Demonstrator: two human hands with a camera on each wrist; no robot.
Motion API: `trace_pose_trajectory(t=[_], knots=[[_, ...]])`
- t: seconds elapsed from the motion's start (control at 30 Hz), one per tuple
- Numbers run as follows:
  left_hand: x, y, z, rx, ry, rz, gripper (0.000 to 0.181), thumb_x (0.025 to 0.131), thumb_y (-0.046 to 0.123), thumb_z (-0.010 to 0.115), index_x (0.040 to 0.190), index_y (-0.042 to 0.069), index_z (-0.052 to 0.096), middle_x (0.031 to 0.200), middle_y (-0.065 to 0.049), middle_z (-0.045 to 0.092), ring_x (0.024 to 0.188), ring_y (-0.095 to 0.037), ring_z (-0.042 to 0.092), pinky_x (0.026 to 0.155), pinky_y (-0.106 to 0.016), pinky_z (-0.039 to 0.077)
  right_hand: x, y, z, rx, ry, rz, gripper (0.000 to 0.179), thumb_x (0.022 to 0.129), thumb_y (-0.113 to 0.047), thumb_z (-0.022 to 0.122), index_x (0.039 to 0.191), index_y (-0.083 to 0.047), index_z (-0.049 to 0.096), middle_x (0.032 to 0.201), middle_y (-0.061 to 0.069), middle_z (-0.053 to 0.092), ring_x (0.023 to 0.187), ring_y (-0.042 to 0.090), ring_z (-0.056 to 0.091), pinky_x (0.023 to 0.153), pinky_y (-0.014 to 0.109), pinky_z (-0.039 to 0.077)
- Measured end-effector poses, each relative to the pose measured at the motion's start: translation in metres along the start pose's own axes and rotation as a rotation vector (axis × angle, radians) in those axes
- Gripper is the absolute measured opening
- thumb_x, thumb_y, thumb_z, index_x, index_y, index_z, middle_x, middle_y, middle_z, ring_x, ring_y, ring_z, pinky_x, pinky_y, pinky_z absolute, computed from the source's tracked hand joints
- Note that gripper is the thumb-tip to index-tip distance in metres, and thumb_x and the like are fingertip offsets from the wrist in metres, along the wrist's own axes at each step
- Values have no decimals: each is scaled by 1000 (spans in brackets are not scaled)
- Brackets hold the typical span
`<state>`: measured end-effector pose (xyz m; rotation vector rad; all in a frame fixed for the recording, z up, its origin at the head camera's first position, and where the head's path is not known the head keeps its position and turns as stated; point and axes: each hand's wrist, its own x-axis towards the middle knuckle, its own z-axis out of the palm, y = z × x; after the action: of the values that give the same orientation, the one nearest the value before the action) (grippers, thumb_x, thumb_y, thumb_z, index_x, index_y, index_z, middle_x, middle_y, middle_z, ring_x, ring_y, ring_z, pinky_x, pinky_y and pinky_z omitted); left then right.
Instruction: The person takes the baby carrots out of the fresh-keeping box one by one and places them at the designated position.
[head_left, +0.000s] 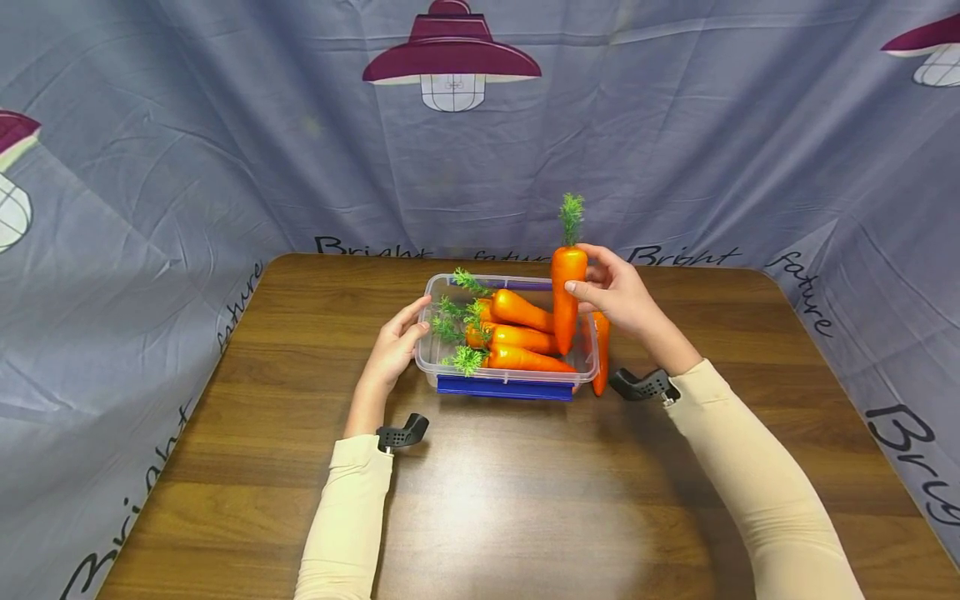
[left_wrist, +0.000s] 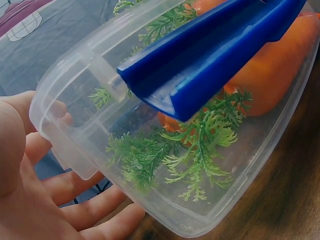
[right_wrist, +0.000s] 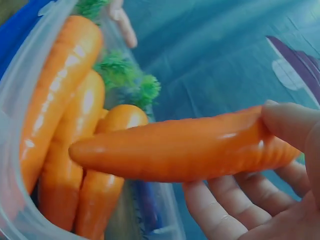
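Upright over the right end of a clear plastic box (head_left: pixel 506 379), one toy carrot (head_left: pixel 567 287) with a green top is held between the thumb and fingers of my right hand (head_left: pixel 618 292). Its tip points down among the other carrots (head_left: pixel 517 337), several of which lie in the box with leafy tops to the left. My left hand (head_left: pixel 393 342) grips the box's left end, thumb near the rim and fingers along the end wall, as the left wrist view shows. A blue latch flap (left_wrist: pixel 200 65) hangs open on the near side.
Another carrot (head_left: pixel 601 354) lies on the wooden table (head_left: pixel 465 492), just outside the box's right end. A grey curtain (head_left: pixel 450 183) with printed lamps and lettering surrounds the table at the back and sides.
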<state>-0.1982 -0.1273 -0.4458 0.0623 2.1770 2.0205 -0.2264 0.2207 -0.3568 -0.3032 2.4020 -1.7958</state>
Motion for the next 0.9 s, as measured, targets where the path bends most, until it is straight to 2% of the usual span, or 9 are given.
trace_pose_trajectory(t=[0.1, 0.23, 0.37, 0.57, 0.7, 0.9], knots=[[0, -1, 0, 0, -1, 4, 51, 105, 13, 48, 156, 15, 43, 168, -13, 29, 152, -36, 34, 113, -66, 39, -2, 0, -8, 155, 32, 28, 56, 99, -5, 62, 150, -5, 39, 99, -12, 69, 86, 5, 70, 68, 27, 63], [0, 0, 0, 2, 0, 6, 51, 105, 14, 48, 156, 16, 43, 168, -13, 29, 152, -36, 34, 113, -66, 40, -7, 4, -20, 348, 62, 50, 44, 99, -7, 63, 139, -16, 44, 100, -6, 70, 85, 9, 70, 66, 30, 63], [0, -1, 0, 6, 0, 4, 51, 105, 14, 48, 156, 16, 43, 168, -13, 29, 152, -36, 35, 113, -65, 40, -14, 11, -33, 437, 81, 65, 38, 100, -6, 62, 131, -22, 48, 98, -5, 71, 78, 11, 69, 63, 31, 63], [3, -3, 0, 19, 8, 5, 51, 105, 14, 48, 156, 17, 43, 168, -13, 30, 152, -34, 35, 112, -64, 42, -26, 26, -51, 471, 99, 98, 37, 101, -6, 60, 130, -24, 47, 94, -6, 71, 73, 11, 71, 63, 31, 63], [3, -3, 0, 9, 8, 14, 51, 105, 13, 48, 156, 15, 43, 167, -15, 31, 151, -35, 37, 110, -63, 43, -33, 37, -59, 433, 117, 119, 36, 101, -7, 60, 129, -25, 45, 96, -8, 70, 75, 10, 72, 63, 29, 62], [2, -4, 0, -6, 6, 22, 51, 104, 12, 49, 156, 14, 43, 167, -15, 31, 151, -35, 36, 111, -65, 42, -39, 52, -67, 401, 147, 155, 39, 99, -4, 62, 124, -29, 45, 88, -8, 71, 72, 9, 71, 60, 29, 62]])
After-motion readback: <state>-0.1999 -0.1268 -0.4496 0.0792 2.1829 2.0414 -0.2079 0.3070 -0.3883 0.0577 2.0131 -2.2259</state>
